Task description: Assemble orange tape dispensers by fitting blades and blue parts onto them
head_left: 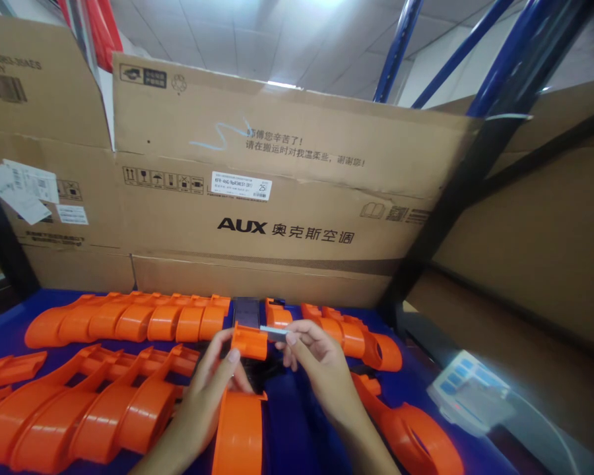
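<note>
My left hand (215,369) is closed on an orange plastic tape dispenser (250,343), thumb on its near face and fingers behind. Below that hand an orange curved band (240,432) reaches the bottom edge of the view; I cannot tell whether it belongs to the same dispenser. Between the thumb and fingers of my right hand (321,363) is a grey toothed blade (274,333). The blade points left, its teeth upward, with its left end at the right side of the dispenser. Whether it sits inside the dispenser is unclear.
Rows of orange dispensers (163,322) lie on a blue surface (297,422), with more on the right (376,349). A dark box (247,311) stands behind my hands. Cardboard (287,224) walls the back. A device with blue keys (468,389) is at right, by a dark post (426,231).
</note>
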### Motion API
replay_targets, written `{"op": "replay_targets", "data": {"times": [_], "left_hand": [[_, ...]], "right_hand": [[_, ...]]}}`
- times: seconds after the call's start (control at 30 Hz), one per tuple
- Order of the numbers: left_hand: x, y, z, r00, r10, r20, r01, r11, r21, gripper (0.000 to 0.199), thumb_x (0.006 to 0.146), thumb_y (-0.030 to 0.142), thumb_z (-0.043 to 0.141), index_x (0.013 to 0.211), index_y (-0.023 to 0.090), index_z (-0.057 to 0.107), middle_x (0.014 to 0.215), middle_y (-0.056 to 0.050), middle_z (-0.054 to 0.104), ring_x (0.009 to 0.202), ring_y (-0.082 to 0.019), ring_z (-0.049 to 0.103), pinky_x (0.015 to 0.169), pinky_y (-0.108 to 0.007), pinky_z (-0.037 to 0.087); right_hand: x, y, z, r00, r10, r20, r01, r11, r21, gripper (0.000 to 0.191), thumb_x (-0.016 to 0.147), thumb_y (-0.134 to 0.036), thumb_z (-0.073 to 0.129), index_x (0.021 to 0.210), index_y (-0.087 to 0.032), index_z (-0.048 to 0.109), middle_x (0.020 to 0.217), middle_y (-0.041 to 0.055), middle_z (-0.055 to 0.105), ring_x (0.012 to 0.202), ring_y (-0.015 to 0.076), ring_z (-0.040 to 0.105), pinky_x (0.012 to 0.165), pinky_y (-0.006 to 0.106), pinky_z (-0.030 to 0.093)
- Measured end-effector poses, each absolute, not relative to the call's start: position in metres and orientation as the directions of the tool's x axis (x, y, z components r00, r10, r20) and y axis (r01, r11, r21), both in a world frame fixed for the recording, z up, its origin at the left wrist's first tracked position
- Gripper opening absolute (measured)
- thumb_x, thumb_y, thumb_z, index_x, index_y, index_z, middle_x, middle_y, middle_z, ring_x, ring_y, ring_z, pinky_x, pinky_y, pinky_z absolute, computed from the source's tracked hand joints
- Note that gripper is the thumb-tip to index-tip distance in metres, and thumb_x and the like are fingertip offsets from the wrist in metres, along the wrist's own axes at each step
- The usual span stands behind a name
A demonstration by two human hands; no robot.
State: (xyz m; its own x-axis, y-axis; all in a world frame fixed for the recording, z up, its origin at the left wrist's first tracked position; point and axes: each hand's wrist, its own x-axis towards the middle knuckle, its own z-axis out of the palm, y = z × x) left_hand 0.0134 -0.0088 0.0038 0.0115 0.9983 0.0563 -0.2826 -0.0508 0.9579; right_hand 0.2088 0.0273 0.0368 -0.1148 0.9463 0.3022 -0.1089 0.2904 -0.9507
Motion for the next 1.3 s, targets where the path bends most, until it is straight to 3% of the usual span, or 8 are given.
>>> {"op": "replay_targets", "data": {"times": [0.43,0.97,1.3], "left_hand": [[0.012,-0.003,0.002,-0.031,0.999,0.042,-0.290,-0.049,0.956,0.047,0.090,0.062,0.061,0.117,0.023,0.056,0.063,0.003,0.067,0.056,-0.017,0.060,0.060,-0.026,0.048],[0.009,-0.003,-0.005,-0.037,0.998,0.041,-0.243,-0.049,0.969,0.060,0.086,0.062,0.065,0.131,0.022,0.061,0.068,0.000,0.070,0.062,-0.023,0.066,0.064,-0.032,0.050],[0.012,-0.002,-0.003,0.018,0.998,0.055,-0.186,-0.051,0.981,0.064,0.089,0.062,0.063,0.137,0.020,0.056,0.064,0.001,0.070,0.064,-0.023,0.068,0.071,-0.033,0.051]], "right_hand": [[0.214,0.028,0.039,0.009,0.933,0.360,0.013,0.360,-0.933,0.025,0.084,-0.045,0.080,0.088,-0.020,0.077,0.066,0.0002,0.068,0.060,0.0136,0.057,0.054,0.024,0.044],[0.210,0.023,0.037,-0.092,0.918,0.386,0.011,0.389,-0.921,0.018,0.086,-0.037,0.079,0.081,-0.020,0.080,0.075,0.0022,0.072,0.061,0.0129,0.059,0.058,0.025,0.047],[0.205,0.018,0.036,-0.172,0.895,0.412,0.063,0.427,-0.902,0.017,0.090,-0.036,0.076,0.097,-0.021,0.083,0.086,0.0049,0.076,0.072,0.0170,0.066,0.067,0.029,0.053]]}}
